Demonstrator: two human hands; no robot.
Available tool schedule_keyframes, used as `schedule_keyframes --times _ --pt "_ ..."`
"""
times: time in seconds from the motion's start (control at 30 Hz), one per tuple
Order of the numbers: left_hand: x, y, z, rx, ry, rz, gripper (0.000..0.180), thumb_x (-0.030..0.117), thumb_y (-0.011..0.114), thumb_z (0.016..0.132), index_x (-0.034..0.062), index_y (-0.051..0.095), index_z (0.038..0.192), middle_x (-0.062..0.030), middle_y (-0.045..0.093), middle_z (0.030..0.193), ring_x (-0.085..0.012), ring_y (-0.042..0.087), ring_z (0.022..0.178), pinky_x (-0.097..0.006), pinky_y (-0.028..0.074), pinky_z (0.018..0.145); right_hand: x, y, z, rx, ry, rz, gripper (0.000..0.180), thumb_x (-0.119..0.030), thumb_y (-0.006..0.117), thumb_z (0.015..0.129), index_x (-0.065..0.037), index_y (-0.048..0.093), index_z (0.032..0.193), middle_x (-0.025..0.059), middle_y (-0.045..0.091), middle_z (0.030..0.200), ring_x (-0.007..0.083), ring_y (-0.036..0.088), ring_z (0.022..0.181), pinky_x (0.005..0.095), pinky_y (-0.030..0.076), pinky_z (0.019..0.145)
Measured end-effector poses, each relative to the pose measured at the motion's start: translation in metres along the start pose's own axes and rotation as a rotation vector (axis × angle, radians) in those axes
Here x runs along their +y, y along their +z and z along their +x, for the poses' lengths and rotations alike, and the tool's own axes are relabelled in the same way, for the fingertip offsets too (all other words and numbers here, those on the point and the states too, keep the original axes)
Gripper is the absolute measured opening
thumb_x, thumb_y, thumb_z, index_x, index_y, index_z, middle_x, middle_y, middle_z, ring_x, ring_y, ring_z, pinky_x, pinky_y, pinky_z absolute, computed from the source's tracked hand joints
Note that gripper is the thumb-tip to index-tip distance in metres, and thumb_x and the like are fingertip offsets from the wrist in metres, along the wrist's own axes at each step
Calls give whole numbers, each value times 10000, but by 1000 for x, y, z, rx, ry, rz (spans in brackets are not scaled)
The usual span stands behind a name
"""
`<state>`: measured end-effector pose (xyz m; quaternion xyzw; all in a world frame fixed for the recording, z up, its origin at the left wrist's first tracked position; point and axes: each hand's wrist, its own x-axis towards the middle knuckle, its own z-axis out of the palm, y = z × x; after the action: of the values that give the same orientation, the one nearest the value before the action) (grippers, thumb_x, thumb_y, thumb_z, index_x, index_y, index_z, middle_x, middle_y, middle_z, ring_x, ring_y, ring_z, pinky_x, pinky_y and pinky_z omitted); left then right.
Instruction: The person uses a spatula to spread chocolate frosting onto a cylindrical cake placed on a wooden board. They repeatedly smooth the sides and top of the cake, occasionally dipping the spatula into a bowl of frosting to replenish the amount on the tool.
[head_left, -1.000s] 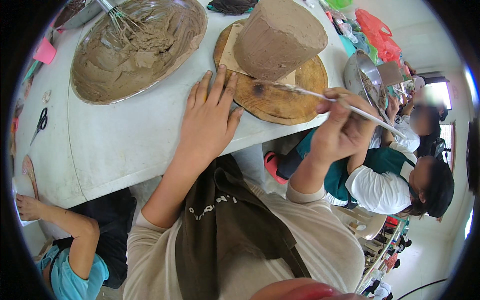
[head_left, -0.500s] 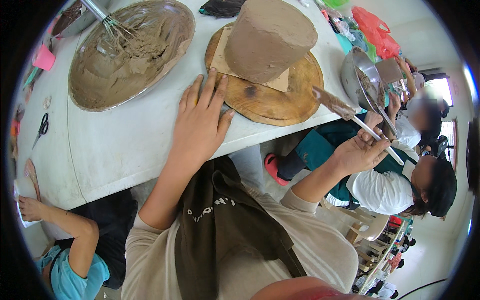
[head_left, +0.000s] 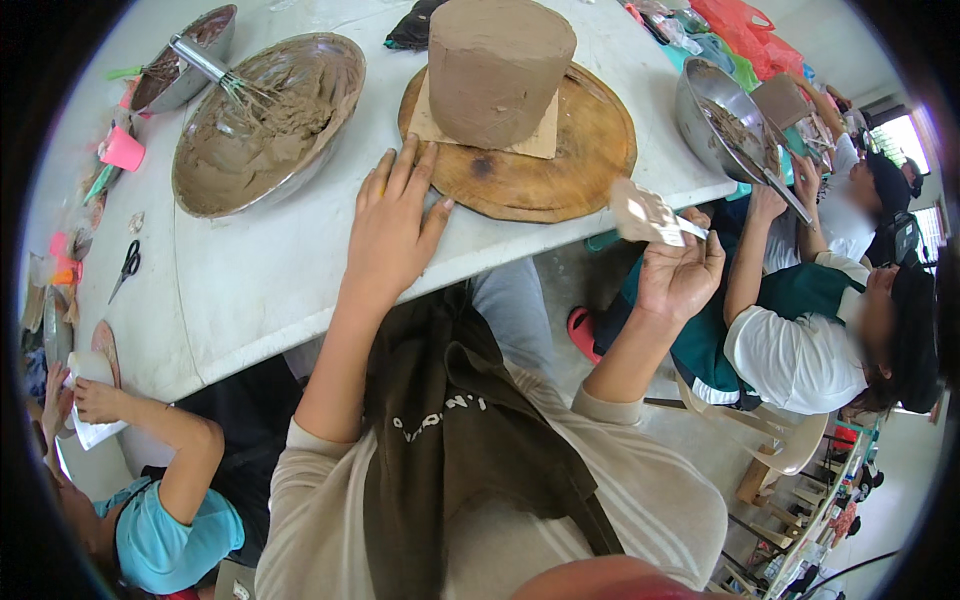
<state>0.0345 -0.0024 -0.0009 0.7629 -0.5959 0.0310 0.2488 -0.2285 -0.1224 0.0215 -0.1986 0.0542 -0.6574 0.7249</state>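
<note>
1. Head view: L hand (head_left: pixel 392 228) released, fingers extended flat on white table (head_left: pixel 270 285), tips at edge of round brown wooden board (head_left: pixel 500 195).
2. R hand (head_left: pixel 682 268) grasping pale handle of brown-smeared flat-bladed spatula (head_left: pixel 645 213), nr board.
3. Tall brown-coated cylinder (head_left: pixel 497 75) upright on sq. tan card (head_left: pixel 542 142), atop board.
4. Silver metal bowl (head_left: pixel 300 178) w/ brown paste (head_left: pixel 225 165) to L.

On my left I see black-handled scissors (head_left: pixel 131 262), a pink cup (head_left: pixel 122 150) beyond them and a person in a turquoise shirt (head_left: pixel 180 535); on my right, a red plastic bag (head_left: pixel 735 35), a pale plastic chair (head_left: pixel 803 447) and a person in a white shirt (head_left: pixel 790 350).
</note>
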Motion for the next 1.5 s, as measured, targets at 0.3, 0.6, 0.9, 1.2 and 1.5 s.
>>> schedule_keyframes --times 0.3,0.6,0.9,1.2,1.5 --pt "-1 1 -2 26 14 7 543 317 482 907 75 357 1377 -156 324 1438 -391 317 1289 -458 241 1075 11 -6 -6 -77 -188 -378 240 -247 444 972 -46 494 1093 162 587 1037 217 615 831 349 508 769" --pt "-1 0 -4 2 -13 -18 541 297 489 902 109 349 1389 -117 308 1455 -364 310 1301 -446 235 1084 49 30 27 -409 -355 -668 240 -199 467 966 31 504 1026 195 596 924 213 599 706 320 519 646" --pt "-3 -1 -8 90 -5 -25 514 308 517 888 79 413 1336 -130 358 1417 -364 355 1267 -450 268 1069 64 106 63 -796 -567 -1092 204 -107 476 954 79 557 933 145 628 818 153 586 627 229 470 590" --pt "-5 3 -7 61 -24 -48 531 307 482 901 119 364 1383 -90 316 1455 -352 321 1299 -454 249 1081 51 136 42 -903 -706 -1114 225 -137 468 958 77 531 941 204 632 807 173 595 583 236 494 522" --pt "-5 5 -8 64 -31 -59 524 305 477 907 121 363 1384 -93 332 1446 -338 317 1304 -437 246 1085 44 150 51 -879 -849 -1140 196 -102 468 952 77 547 938 177 634 809 145 575 586 214 467 545"
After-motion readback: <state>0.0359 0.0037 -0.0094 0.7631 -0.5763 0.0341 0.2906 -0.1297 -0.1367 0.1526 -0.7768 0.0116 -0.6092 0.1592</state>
